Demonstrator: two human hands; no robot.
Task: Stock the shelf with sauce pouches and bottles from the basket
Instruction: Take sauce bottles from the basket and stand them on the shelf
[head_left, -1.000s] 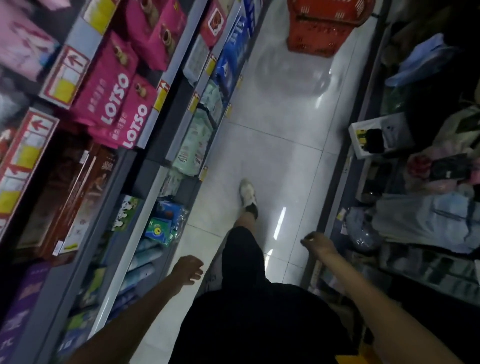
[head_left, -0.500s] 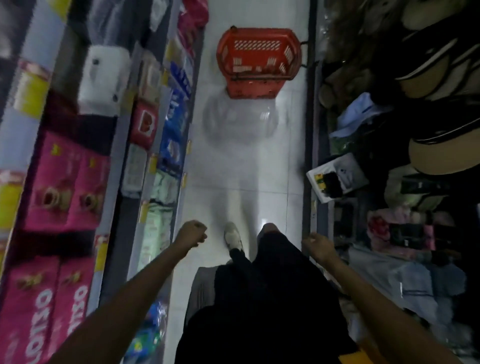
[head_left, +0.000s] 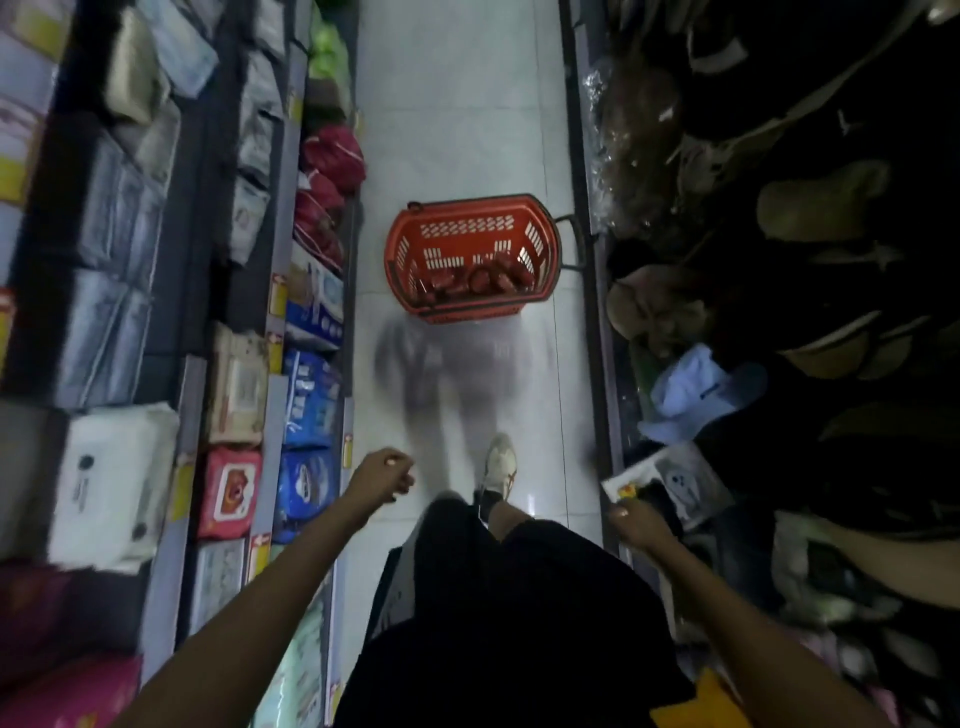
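A red plastic basket (head_left: 470, 215) stands on the white tiled aisle floor ahead of me, with several dark red pouches (head_left: 467, 283) lying in its bottom. My left hand (head_left: 382, 475) swings in front of me with its fingers loosely curled and nothing in it. My right hand (head_left: 636, 522) hangs by the right shelf edge, fingers curled, also holding nothing. Both hands are well short of the basket. My white shoe (head_left: 500, 462) steps forward between them.
Shelving (head_left: 275, 332) on the left holds packs of tissues, wipes and blue packets. The right side is a dark rack (head_left: 727, 260) of hats and clothing, with a white box (head_left: 670, 480) near my right hand. The aisle between them is narrow.
I have walked forward down the aisle; the basket has come nearer and now sits mid-frame. Both arms keep swinging, hands holding nothing.
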